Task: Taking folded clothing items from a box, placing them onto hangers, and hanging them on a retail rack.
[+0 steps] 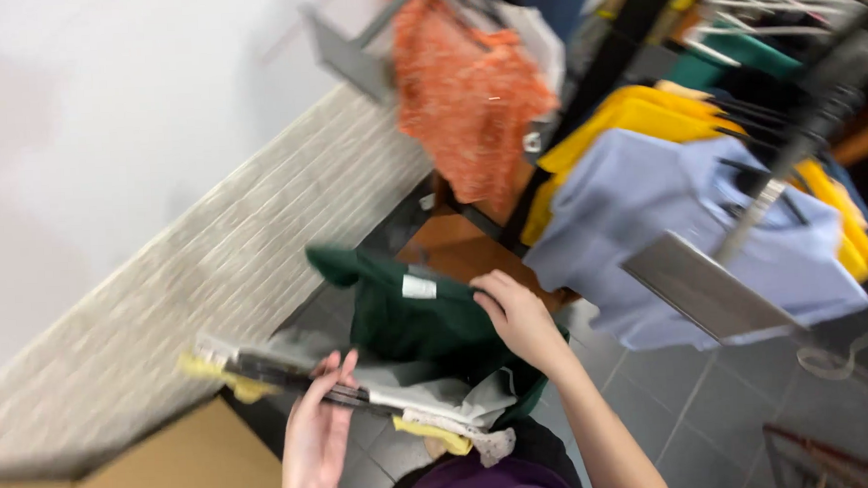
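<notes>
Your view is evenly and brightly lit from above, with the plain white wall [107, 122] washed nearly to glare and only soft shadows on the grey tiled floor [714, 398]. Motion blur smears everything, worst on the orange knitted garment [467, 106] and pale hangers [765, 5].

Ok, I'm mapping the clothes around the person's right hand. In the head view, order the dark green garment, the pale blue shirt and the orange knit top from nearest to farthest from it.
From the right hand:
1. Dark green garment, gripped by it, just to its left.
2. Pale blue shirt, hanging on the rack up and to the right.
3. Orange knit top, hanging highest, near the wall.
</notes>
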